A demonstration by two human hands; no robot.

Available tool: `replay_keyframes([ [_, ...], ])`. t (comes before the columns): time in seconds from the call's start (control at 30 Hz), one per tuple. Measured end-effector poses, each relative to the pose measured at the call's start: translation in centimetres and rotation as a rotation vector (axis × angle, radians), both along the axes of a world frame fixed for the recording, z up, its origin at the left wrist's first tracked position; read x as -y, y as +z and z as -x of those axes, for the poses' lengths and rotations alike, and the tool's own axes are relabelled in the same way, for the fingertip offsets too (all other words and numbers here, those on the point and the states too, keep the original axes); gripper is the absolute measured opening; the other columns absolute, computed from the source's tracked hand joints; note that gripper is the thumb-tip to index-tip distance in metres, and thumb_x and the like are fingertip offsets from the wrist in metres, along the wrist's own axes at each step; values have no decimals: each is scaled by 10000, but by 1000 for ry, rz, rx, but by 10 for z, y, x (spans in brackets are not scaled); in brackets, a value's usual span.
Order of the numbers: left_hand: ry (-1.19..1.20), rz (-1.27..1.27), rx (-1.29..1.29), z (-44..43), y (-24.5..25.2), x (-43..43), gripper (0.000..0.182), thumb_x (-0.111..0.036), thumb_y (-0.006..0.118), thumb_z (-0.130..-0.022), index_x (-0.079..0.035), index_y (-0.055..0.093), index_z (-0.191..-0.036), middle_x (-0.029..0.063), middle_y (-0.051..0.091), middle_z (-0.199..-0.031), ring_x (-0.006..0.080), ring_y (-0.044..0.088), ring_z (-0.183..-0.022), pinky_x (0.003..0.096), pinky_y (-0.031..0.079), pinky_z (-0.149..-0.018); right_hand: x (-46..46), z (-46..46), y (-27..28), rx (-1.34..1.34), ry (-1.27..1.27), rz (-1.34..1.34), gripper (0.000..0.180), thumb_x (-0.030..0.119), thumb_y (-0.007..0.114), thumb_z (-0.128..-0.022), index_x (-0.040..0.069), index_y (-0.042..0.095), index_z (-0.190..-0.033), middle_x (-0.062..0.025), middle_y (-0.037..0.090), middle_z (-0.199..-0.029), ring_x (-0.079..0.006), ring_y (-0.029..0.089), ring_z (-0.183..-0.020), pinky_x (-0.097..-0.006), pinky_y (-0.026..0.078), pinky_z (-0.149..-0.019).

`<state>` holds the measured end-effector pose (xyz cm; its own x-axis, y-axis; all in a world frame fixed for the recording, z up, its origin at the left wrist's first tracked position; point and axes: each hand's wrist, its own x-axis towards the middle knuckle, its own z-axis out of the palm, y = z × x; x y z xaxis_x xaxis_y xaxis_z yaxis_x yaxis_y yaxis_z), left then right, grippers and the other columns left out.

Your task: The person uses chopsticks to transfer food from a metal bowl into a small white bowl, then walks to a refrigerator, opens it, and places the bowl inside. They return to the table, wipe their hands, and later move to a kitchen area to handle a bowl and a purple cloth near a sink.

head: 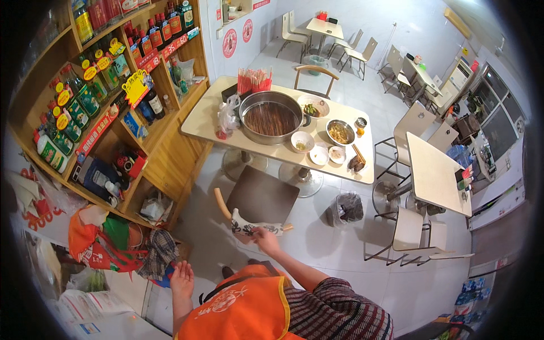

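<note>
My right hand [267, 241] grips the back of a chair, where a white cloth cover [246, 223] with a black pattern wraps the wooden rail. The chair's dark brown seat [264, 193] faces the dining table [199, 114]. My left hand [182, 277] is held low on the left, palm up, fingers extended, with nothing in it. Near it hang a checked cloth [158, 255] and an orange-red bag [100, 246]. On the table stands a large round metal pot [267, 139] with thin brown sticks side by side inside. Several bowls surround it, including a metal food bowl [341, 132].
A wooden shelf [174, 159] of bottles rises on the left. Right of the chair stands a lined waste bin [348, 208]. Another table [437, 178] with chairs is at the right. A wooden-backed chair [316, 72] sits beyond the dining table, whose metal pedestal bases [304, 187] rest on the floor.
</note>
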<state>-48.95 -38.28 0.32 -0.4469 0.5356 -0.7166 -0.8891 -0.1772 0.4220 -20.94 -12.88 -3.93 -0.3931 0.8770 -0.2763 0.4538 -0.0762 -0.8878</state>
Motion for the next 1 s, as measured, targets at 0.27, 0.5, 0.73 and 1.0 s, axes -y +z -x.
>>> replay_keyframes([
  [0.27,-262,-467,-242,-89,18,-56,367,-314,431,-998,-73,518,-1259,111,534,-1322,249,516,-1210,394,414,-1038,61,83,136,-364,750,-496,289,289,619,-885,86,648,-1087,-105,638,-1100,-331,573,-1055,-432,465,-870],
  [0.5,-107,-445,-418,-167,63,-46,568,-477,410,-965,-27,490,-1303,175,496,-1369,294,439,-1310,437,357,-1089,114,98,106,-539,1185,-724,211,262,567,-839,87,683,-827,-147,624,-828,-312,589,-779,-462,454,-679],
  [0.73,120,-401,4,-196,32,32,429,-400,430,-1004,-152,489,-1349,41,502,-1380,208,499,-1234,389,405,-1021,102,86,33,290,1075,-346,287,273,498,-917,50,674,-878,-176,668,-784,-339,653,-762,-463,497,-701],
  [1.0,648,-202,-485,-268,-39,248,386,-129,415,-987,-7,468,-1349,154,473,-1409,303,485,-1268,410,387,-1077,167,34,4,514,1513,-493,255,267,526,-904,74,692,-912,-78,709,-782,-273,683,-764,-382,505,-748],
])
